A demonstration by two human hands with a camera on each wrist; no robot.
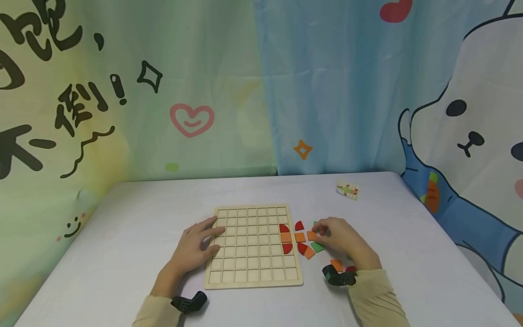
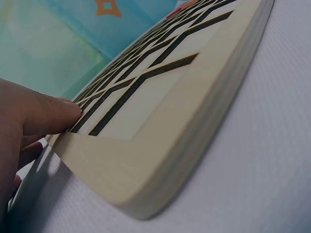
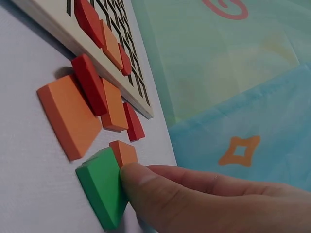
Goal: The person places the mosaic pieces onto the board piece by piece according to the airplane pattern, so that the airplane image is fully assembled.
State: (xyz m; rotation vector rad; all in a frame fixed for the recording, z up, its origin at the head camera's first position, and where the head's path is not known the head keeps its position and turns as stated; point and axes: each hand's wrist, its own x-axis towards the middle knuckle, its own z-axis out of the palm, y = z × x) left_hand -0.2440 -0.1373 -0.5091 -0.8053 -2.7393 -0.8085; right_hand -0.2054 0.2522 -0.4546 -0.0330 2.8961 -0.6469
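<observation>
A wooden grid board (image 1: 249, 284) lies flat on the white table. My left hand (image 1: 196, 245) rests at its left edge, fingers spread and fingertips over the rim; the left wrist view shows the thumb (image 2: 53, 111) on the frame. In the board's right column sit a red piece (image 1: 283, 228), an orange square (image 1: 285, 237) and another red piece (image 1: 287, 248). Right of the board, my right hand (image 1: 339, 234) pinches an orange square block (image 3: 124, 151) between thumb and fingers, close behind a green block (image 3: 104, 187). The fingers hide part of the orange block.
Loose red (image 1: 299, 225) and orange (image 1: 300, 237) pieces lie along the board's right side. Another orange square (image 1: 337, 265) and a red piece (image 1: 350, 269) are by the right wrist. A small patterned card (image 1: 347, 190) lies at the back right. A printed curtain (image 1: 212, 150) hangs behind.
</observation>
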